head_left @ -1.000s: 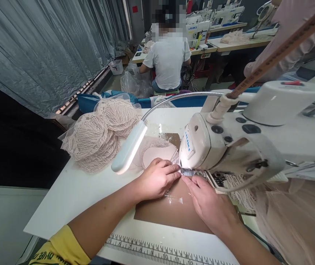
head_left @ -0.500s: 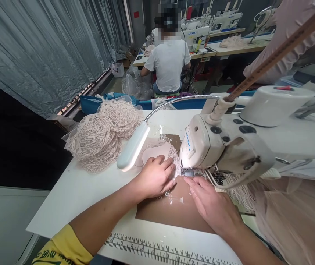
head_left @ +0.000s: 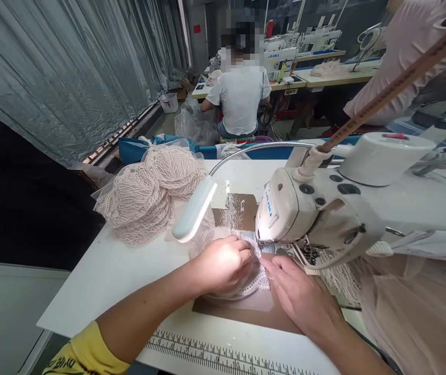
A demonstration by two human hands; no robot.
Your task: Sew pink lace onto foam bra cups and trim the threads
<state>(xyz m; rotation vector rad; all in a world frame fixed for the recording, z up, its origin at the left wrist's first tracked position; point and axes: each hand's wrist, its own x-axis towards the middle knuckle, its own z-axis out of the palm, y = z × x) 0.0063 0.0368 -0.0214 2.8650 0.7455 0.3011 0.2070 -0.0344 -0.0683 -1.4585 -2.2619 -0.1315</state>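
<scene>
A pale lace cup piece [head_left: 256, 284] lies under my hands beside the needle area of a white sewing machine [head_left: 285, 208]. My left hand [head_left: 225, 263] is closed on the lace, fingers curled down into it, so the fingertips are hidden. My right hand [head_left: 298, 289] lies low with its fingers stretched forward, their tips touching the lace's right edge just in front of the presser foot. Underneath is a brown board [head_left: 285, 317] covering part of the machine bed. The needle itself is too small to make out.
A pile of lace cup pieces [head_left: 140, 200] stands at the left. A lamp [head_left: 193, 211] on a bendy neck hangs close over my left hand. Beige tulle [head_left: 413, 307] drapes at the right. A ruler strip [head_left: 223, 359] runs along the front edge. Co-workers [head_left: 242, 99] sit beyond.
The lace has turned and come toward me, now spreading over the brown board. My left hand has gone from lying flat to curled on it. My right hand has barely moved.
</scene>
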